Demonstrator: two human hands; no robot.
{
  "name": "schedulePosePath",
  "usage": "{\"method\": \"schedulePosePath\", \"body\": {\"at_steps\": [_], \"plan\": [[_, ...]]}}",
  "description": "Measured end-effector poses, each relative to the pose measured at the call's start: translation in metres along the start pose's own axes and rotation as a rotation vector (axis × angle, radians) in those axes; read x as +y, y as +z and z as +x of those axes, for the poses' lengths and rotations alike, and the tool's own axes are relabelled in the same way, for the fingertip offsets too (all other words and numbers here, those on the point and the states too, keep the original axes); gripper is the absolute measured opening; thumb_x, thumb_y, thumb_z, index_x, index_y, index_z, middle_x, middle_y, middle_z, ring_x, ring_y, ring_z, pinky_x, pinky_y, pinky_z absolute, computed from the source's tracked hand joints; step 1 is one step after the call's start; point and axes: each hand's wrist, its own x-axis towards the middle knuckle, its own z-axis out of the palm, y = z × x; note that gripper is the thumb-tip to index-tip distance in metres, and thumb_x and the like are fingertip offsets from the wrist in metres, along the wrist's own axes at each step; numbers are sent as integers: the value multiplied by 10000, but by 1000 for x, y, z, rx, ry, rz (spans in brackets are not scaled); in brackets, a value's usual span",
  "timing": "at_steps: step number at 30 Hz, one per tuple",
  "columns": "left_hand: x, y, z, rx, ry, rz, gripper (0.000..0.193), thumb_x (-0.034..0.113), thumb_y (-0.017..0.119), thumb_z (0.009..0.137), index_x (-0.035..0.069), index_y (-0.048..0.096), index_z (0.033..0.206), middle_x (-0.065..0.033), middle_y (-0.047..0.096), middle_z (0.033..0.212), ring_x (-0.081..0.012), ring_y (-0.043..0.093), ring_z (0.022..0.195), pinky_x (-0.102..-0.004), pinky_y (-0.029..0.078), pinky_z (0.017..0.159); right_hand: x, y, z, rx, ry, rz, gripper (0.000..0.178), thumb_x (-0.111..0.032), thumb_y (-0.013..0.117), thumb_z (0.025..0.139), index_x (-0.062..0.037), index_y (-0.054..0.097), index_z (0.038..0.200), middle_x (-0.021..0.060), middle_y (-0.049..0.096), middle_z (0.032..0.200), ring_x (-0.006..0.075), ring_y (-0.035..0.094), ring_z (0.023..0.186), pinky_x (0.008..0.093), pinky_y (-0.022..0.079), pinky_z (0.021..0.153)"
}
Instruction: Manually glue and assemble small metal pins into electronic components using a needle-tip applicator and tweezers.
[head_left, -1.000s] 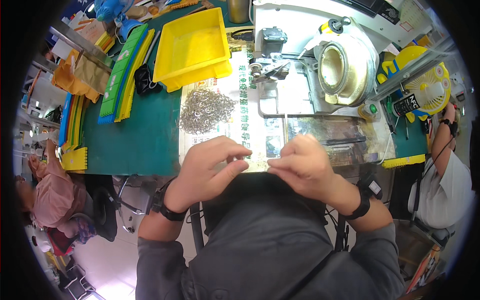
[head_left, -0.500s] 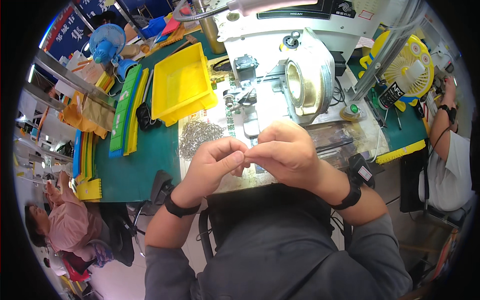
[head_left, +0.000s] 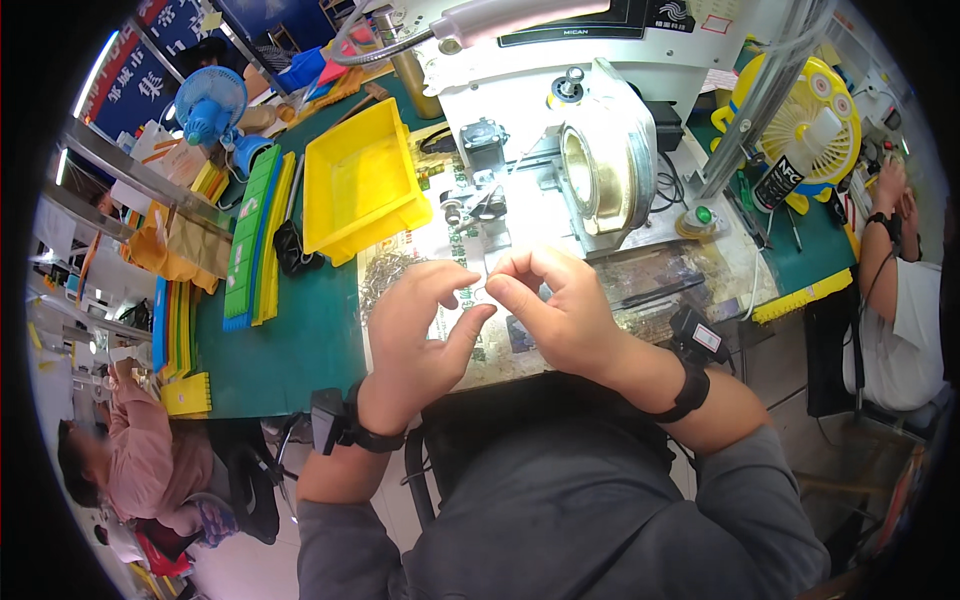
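My left hand (head_left: 415,325) is open above the near edge of the bench, its thumb and forefinger apart with a gap between them. Just beside it, my right hand (head_left: 560,312) is closed in a pinch. A tiny thin metal piece (head_left: 481,294) seems to stick out of that pinch toward the left fingers; its exact shape is too small to tell. Behind my left hand lies a pile of small silvery metal pieces (head_left: 384,272), partly hidden by the hand. A white bench machine (head_left: 540,210) with a large round wheel (head_left: 600,170) stands beyond both hands.
A yellow plastic bin (head_left: 365,185) sits left of the machine, with green, blue and yellow strips (head_left: 255,240) farther left. A green button (head_left: 703,215), a spray can (head_left: 780,183) and a yellow fan (head_left: 815,120) are at right. Other people sit at both sides.
My hands were pinched together at the fingertips; now the left fingers have spread and drawn away. The right hand keeps its pinch. My left hand now covers more of the metal pile.
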Motion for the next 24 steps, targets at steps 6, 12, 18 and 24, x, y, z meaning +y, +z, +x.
{"method": "schedulePosePath", "body": {"at_steps": [6,12,18,24], "plan": [[-14,-3,4,10,198,139,200,33,779,804,56,676,973,-93,689,898,-289,658,767,-342,501,665,2,3,0,-44,183,132,192,-195,679,964,-4,671,948,24,640,835,75,538,722,257,455,672],[-9,3,8,27,-96,-114,125,72,786,836,31,711,927,-75,696,858,-194,631,716,-286,473,651,6,10,9,38,122,142,172,-172,670,960,-4,653,927,55,593,745,126,530,665,300,455,628],[-31,8,22,171,-201,-29,142,102,791,849,26,737,956,-63,707,857,-125,593,689,-256,461,644,49,15,43,281,-120,-215,177,-12,588,889,16,623,1061,144,589,874,271,591,751,383,485,672],[-51,2,18,149,-334,-16,166,126,776,865,14,728,978,-51,708,866,-109,593,715,-244,460,654,58,18,51,369,-323,-538,86,14,534,981,13,604,1030,57,535,894,131,529,767,292,452,671]]}}
